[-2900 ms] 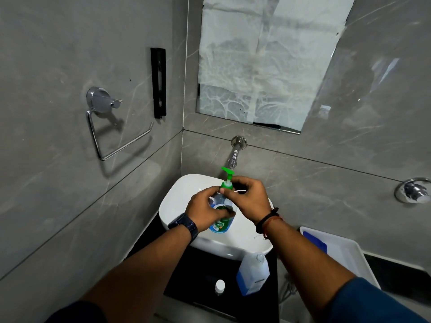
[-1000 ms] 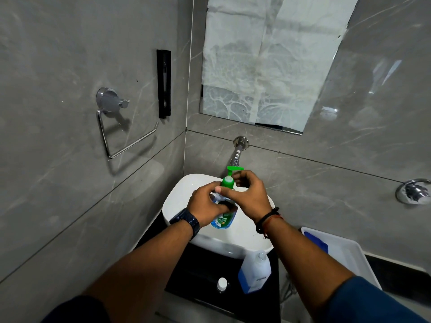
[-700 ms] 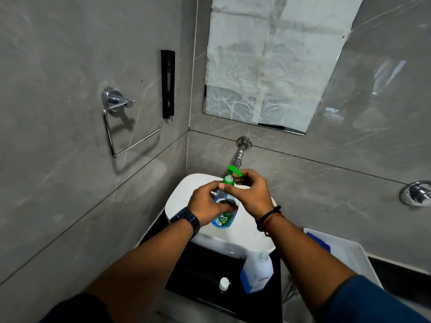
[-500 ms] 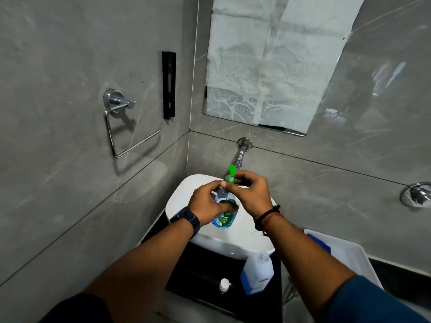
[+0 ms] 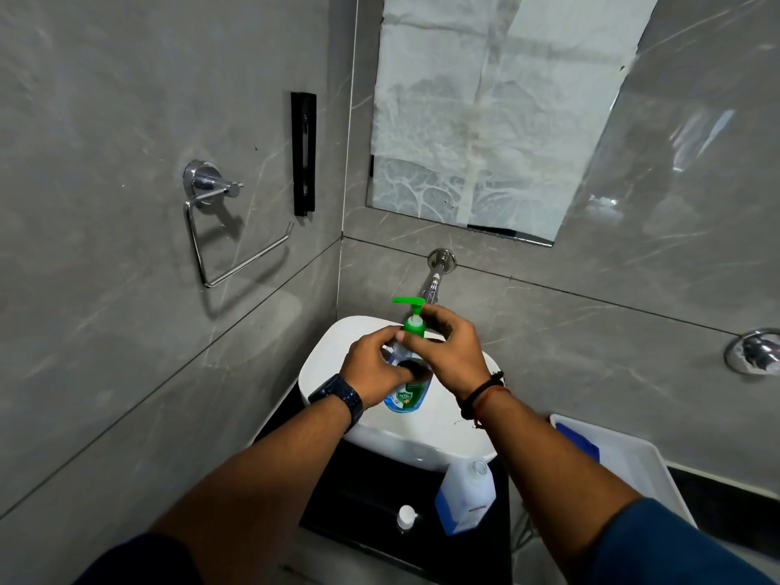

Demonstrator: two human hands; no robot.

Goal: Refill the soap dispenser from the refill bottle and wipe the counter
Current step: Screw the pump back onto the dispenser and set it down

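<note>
I hold a clear soap dispenser (image 5: 406, 398) with a green and blue label over the white basin (image 5: 426, 441). My left hand (image 5: 375, 369) grips its neck and body. My right hand (image 5: 453, 352) pinches the green pump collar (image 5: 414, 325); the pump nozzle points left. The dispenser's shoulder is hidden by my fingers. On the black counter (image 5: 358, 491) below the basin stands the white refill bottle (image 5: 466, 498) with a blue label, its mouth uncapped. Its white cap (image 5: 406, 517) lies just to the left of it.
A chrome tap (image 5: 434, 278) juts from the back wall above the basin. A white tray (image 5: 633, 462) holding a blue item (image 5: 578, 441) sits to the right. A chrome towel ring (image 5: 219, 230) hangs on the left wall; a chrome knob (image 5: 755, 352) is at the far right.
The green pump nozzle has turned from pointing away from me to pointing left as my right hand twists the collar. The dispenser and my left hand stay over the basin.
</note>
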